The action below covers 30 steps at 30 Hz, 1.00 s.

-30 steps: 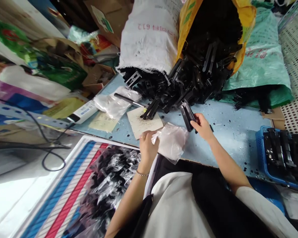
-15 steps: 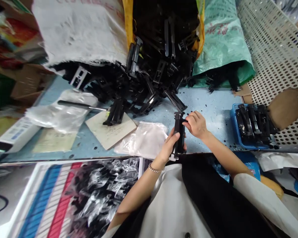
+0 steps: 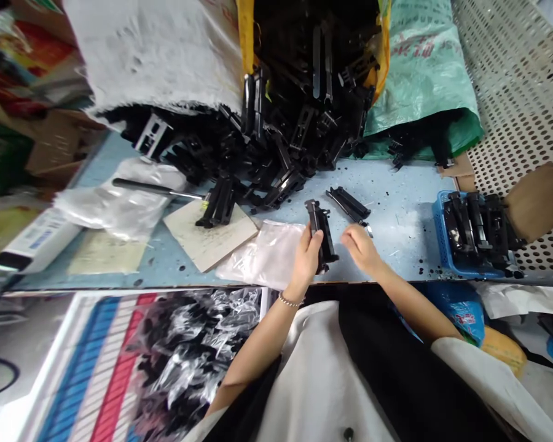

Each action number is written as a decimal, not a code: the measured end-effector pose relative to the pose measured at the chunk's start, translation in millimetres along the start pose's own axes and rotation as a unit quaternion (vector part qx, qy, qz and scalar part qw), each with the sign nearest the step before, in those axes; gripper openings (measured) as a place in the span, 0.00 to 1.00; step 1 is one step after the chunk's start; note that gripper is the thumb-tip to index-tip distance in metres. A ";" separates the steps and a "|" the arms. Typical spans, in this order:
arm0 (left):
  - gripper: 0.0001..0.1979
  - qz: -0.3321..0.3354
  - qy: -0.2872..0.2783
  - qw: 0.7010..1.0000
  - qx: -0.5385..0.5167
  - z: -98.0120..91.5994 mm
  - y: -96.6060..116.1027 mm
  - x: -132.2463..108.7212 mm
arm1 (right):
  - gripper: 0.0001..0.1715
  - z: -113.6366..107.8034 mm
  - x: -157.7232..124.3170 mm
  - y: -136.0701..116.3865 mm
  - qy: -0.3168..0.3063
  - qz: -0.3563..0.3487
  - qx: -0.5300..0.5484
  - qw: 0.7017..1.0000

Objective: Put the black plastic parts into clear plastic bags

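Over at the table (image 3: 396, 252), a heap of parts (image 3: 258, 159) lies before the left sack (image 3: 156, 58) and middle sack (image 3: 246, 37), with the right sack (image 3: 424, 67) beside them. In front of the heap sits a board (image 3: 221, 242); a screwdriver (image 3: 147, 186) lies over plastic film (image 3: 120, 212) to its left, flat bags (image 3: 267, 252) to its right. Between those bags and the basket (image 3: 440, 236) at far right, one part (image 3: 349, 204) lies behind the right hand (image 3: 362, 248). Wrapped pieces (image 3: 193, 350) lie below the table's front edge, leftward.

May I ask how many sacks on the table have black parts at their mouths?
3: white sack at left, yellow sack in the middle, green sack at right; others may be hidden.
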<state>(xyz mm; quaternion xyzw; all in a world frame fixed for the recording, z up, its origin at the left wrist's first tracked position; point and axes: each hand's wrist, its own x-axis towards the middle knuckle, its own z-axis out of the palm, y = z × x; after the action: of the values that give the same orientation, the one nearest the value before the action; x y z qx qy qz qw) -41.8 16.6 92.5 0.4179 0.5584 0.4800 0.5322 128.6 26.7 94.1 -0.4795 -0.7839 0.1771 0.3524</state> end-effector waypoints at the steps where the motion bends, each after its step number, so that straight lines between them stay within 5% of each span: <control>1: 0.21 0.016 -0.015 0.999 0.042 4.4 -9.7 -2.2 | 0.17 -3.5 11.8 12.3 0.016 0.025 -0.030 0.999; 5: 0.23 0.095 -0.088 0.968 0.216 27.5 -45.0 -12.0 | 0.19 -11.9 57.7 68.2 0.037 0.162 -0.146 0.975; 8: 0.23 0.154 -0.087 0.950 0.256 37.8 -51.0 -6.6 | 0.19 -10.1 65.8 80.7 0.031 0.228 -0.098 0.968; 14: 0.32 0.117 -0.053 0.991 -0.034 25.5 -2.0 11.6 | 0.19 -12.0 25.2 5.2 0.042 0.092 0.099 0.990; 20: 0.35 0.132 -0.124 0.983 0.018 17.7 32.3 -21.1 | 0.27 -24.2 40.0 -16.9 0.180 -0.030 0.008 0.983; 26: 0.40 0.140 -0.066 0.987 0.041 12.3 24.1 -14.8 | 0.30 -9.3 32.4 -20.7 0.073 0.102 0.159 0.979; 30: 0.32 0.067 -0.024 0.997 -0.015 3.6 26.8 -1.9 | 0.29 3.6 -5.2 -25.1 0.024 -0.053 0.015 0.998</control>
<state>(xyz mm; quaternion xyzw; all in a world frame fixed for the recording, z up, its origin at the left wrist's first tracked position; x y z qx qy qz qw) -39.2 20.2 119.2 0.4574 0.5089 0.5131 0.5182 111.8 10.4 105.1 -0.4365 -0.7967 0.1583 0.3868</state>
